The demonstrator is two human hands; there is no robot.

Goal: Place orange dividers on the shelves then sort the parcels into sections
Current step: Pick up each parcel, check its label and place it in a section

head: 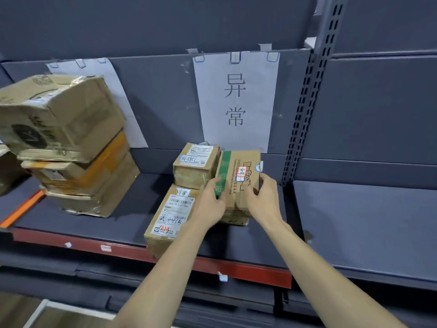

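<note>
A: Grip?
B: Left hand (209, 202) and right hand (264, 200) both clamp the green-taped parcel (238, 176), on the shelf (132, 209) below the paper sign (236, 100).
A: Around?
B: Two labelled boxes (196, 165) touching its left; stacked cartons (68, 143) and orange divider (22, 208) far left.

Cut off by the left edge: top brown cardboard box of the stack (56, 117), its printed markings blurred, and a dark brown object (9, 171) beside it. Half hidden behind that stack: a blank-looking white paper sheet (111, 91). Orange flat divider strip (21, 209) running out of view at the left. Small print unreadable on the white shipping label (175, 214) of the long brown parcel. Lower front of the green-taped brown cardboard parcel (238, 176) hidden by the left hand (210, 202) and right hand (264, 200).
</note>
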